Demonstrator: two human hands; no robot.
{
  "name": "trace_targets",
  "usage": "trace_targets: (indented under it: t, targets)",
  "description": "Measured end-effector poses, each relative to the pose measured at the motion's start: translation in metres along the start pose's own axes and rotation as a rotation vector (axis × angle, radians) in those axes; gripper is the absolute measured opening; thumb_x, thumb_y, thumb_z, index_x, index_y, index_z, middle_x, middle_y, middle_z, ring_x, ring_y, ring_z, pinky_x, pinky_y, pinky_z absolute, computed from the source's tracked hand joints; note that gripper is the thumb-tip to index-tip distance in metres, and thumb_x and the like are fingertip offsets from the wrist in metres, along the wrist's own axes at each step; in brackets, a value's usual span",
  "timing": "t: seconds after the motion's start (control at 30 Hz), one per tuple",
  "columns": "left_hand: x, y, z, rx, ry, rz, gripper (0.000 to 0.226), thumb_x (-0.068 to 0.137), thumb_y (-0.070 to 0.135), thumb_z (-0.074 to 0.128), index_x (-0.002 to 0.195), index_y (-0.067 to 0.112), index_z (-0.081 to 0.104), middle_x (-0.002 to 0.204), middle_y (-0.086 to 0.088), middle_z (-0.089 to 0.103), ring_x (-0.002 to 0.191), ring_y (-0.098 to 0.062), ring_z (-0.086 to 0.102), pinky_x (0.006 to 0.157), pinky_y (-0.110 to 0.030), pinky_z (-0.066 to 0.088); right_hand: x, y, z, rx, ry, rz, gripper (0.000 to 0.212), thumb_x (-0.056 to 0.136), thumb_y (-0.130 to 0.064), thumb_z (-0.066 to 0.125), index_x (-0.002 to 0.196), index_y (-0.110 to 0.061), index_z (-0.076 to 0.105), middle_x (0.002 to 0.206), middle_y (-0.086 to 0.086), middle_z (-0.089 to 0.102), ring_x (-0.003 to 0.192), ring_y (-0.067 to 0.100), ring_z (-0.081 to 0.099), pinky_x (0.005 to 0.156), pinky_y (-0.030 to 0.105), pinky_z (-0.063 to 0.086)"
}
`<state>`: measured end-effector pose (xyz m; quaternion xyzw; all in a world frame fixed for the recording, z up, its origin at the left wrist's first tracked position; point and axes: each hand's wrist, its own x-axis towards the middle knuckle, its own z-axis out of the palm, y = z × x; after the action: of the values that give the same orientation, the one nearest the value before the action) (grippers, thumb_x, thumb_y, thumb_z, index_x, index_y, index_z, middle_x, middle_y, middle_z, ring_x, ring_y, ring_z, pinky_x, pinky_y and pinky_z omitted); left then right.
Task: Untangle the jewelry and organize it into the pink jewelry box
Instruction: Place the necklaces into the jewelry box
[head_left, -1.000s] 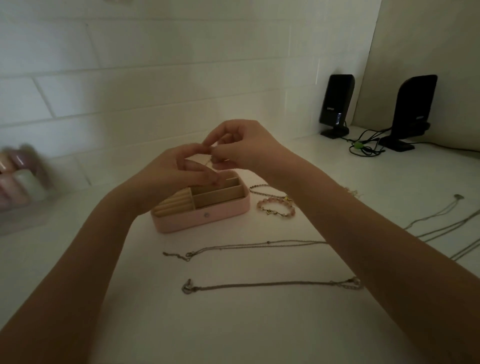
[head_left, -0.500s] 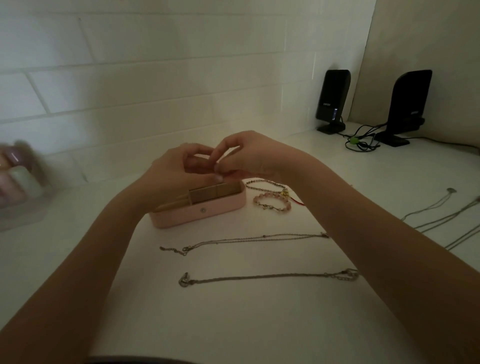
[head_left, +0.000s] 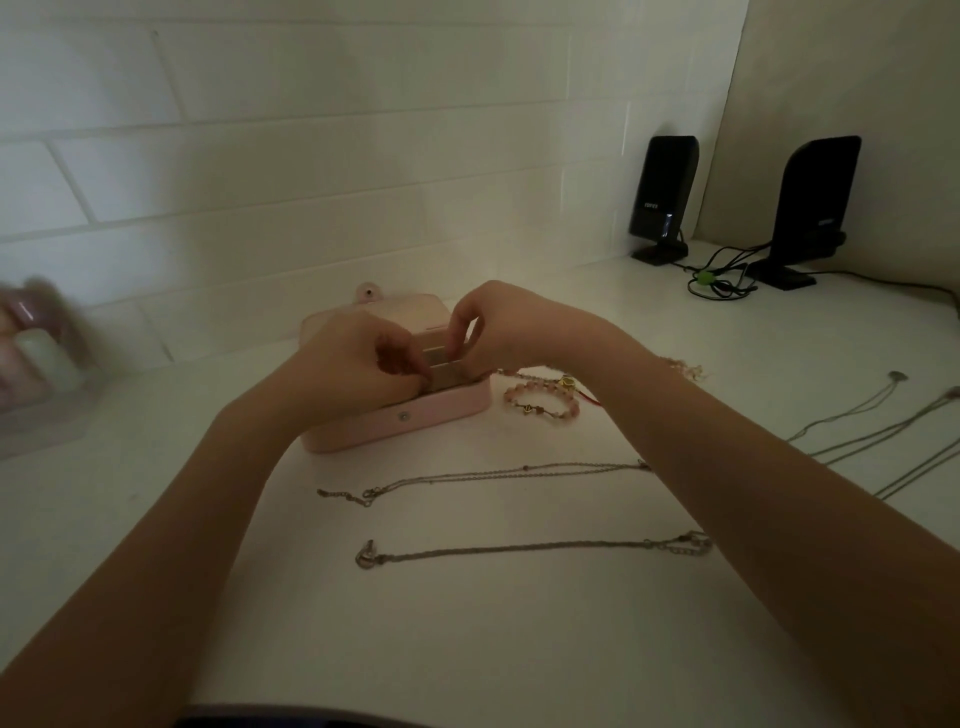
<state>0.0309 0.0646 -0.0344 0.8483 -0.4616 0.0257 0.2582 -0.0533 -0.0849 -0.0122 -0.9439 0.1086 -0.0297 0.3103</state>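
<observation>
Pink jewelry box sits open on the white worktop, mid-scene, lid laid back toward the far wall. Both hands are over its inside w/ fingers curled down into the compartments. Left hand covers the box's left part; right hand is at the far right part, thumb & fingers pointing down at the beige dividers. Looks like a pinch on both sides, prob. on some small piece, but the light is dim and no item shows between the fingers, so can't tell what either grip holds, if anything.

Step in hand, as I judge it: seating a small piece into a slot of the box. Most of the job is left. Next move calls for letting go clean, so nothing snags, then reaching for another piece.

Still out on the worktop: pink bead bracelet just right of the box, w/ a thinner bracelet touching it on the far side. Two thin chains lie straight & apart nearer the person: upper chain and lower chain, neither knotted. More chains fan out at right edge; these look closest to tangled, can't say for sure.

Room: white tiled wall behind, two black speakers w/ cables in the far right corner, blurred pink-and-white item at far left.
</observation>
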Motion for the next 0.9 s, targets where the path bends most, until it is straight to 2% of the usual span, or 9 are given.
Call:
trace_targets:
  t: [0.1, 0.2, 0.27, 0.33, 0.43, 0.57, 0.7, 0.8, 0.9]
  targets:
    - [0.000, 0.000, 0.000, -0.039, 0.076, -0.022, 0.014, 0.077, 0.017, 0.069, 0.072, 0.030, 0.071, 0.063, 0.010, 0.059, 0.055, 0.006, 0.052, 0.054, -0.008, 0.036, -0.007, 0.004, -0.014, -0.114, -0.016, 0.021, 0.012, 0.078, -0.011, 0.071, 0.090, -0.013, 0.067, 0.076, 0.000, 0.062, 0.057, 0.009, 0.050, 0.048, 0.017, 0.040]
    - [-0.001, 0.004, 0.002, -0.053, 0.134, -0.021, 0.020, 0.078, 0.015, 0.066, 0.068, 0.033, 0.068, 0.066, 0.010, 0.058, 0.058, -0.002, 0.049, 0.060, -0.016, 0.034, -0.030, 0.013, -0.040, -0.357, -0.270, 0.144, 0.020, 0.078, -0.033, 0.073, 0.092, -0.020, 0.067, 0.084, -0.005, 0.068, 0.072, 0.007, 0.060, 0.063, 0.022, 0.044]
    - [-0.002, 0.010, 0.003, -0.048, 0.128, 0.013, 0.015, 0.079, 0.013, 0.065, 0.071, 0.025, 0.071, 0.065, 0.011, 0.057, 0.059, 0.000, 0.051, 0.058, -0.009, 0.034, -0.050, 0.023, -0.053, -0.480, -0.444, 0.272, 0.027, 0.078, -0.038, 0.071, 0.098, -0.022, 0.065, 0.092, -0.005, 0.068, 0.082, 0.009, 0.063, 0.070, 0.025, 0.046]
    - [-0.004, 0.014, 0.005, -0.019, 0.103, 0.052, 0.010, 0.080, 0.013, 0.066, 0.074, 0.018, 0.073, 0.062, 0.014, 0.057, 0.061, 0.007, 0.052, 0.057, -0.002, 0.034, -0.068, 0.036, -0.058, -0.585, -0.500, 0.369, 0.035, 0.075, -0.041, 0.072, 0.103, -0.022, 0.062, 0.095, -0.005, 0.065, 0.084, 0.009, 0.061, 0.069, 0.023, 0.048]
    - [-0.007, 0.019, 0.009, -0.048, 0.057, 0.045, 0.011, 0.081, 0.018, 0.067, 0.072, 0.022, 0.071, 0.059, 0.019, 0.058, 0.060, 0.008, 0.052, 0.058, 0.001, 0.033, -0.086, 0.054, -0.054, -0.589, -0.462, 0.444, 0.038, 0.071, -0.041, 0.077, 0.101, -0.025, 0.060, 0.100, -0.002, 0.064, 0.080, 0.007, 0.060, 0.065, 0.021, 0.046]
    - [-0.014, 0.031, 0.011, -0.344, 0.014, 0.063, 0.020, 0.082, 0.006, 0.065, 0.067, 0.018, 0.067, 0.051, 0.028, 0.059, 0.056, 0.014, 0.054, 0.054, 0.000, 0.037, -0.094, 0.066, -0.047, -0.474, -0.403, 0.396, 0.024, 0.073, -0.035, 0.077, 0.089, -0.023, 0.063, 0.093, -0.002, 0.067, 0.075, 0.006, 0.061, 0.059, 0.018, 0.044]
    - [-0.014, 0.035, 0.012, -0.472, 0.004, 0.069, 0.030, 0.084, 0.002, 0.062, 0.064, 0.024, 0.067, 0.043, 0.022, 0.055, 0.046, 0.011, 0.049, 0.048, -0.002, 0.033, -0.096, 0.065, -0.047, -0.417, -0.414, 0.343, 0.014, 0.078, -0.029, 0.073, 0.085, -0.021, 0.065, 0.088, -0.001, 0.070, 0.070, 0.005, 0.062, 0.060, 0.017, 0.046]
    - [-0.011, 0.030, 0.014, -0.557, 0.009, 0.048, 0.036, 0.084, 0.005, 0.062, 0.062, 0.032, 0.073, 0.063, 0.012, 0.068, 0.066, 0.003, 0.059, 0.066, -0.010, 0.043, -0.097, 0.060, -0.044, -0.293, -0.357, 0.233, 0.011, 0.082, -0.025, 0.069, 0.087, -0.016, 0.065, 0.088, 0.000, 0.071, 0.071, 0.006, 0.065, 0.062, 0.018, 0.048]
    - [-0.008, 0.032, 0.019, -0.704, -0.088, 0.061, 0.015, 0.085, 0.005, 0.061, 0.088, 0.014, 0.072, 0.083, -0.004, 0.071, 0.084, -0.016, 0.063, 0.077, -0.022, 0.050, -0.091, 0.041, -0.040, -0.026, -0.204, 0.030, 0.013, 0.084, -0.022, 0.066, 0.092, -0.012, 0.064, 0.082, 0.000, 0.070, 0.071, 0.007, 0.066, 0.062, 0.018, 0.051]
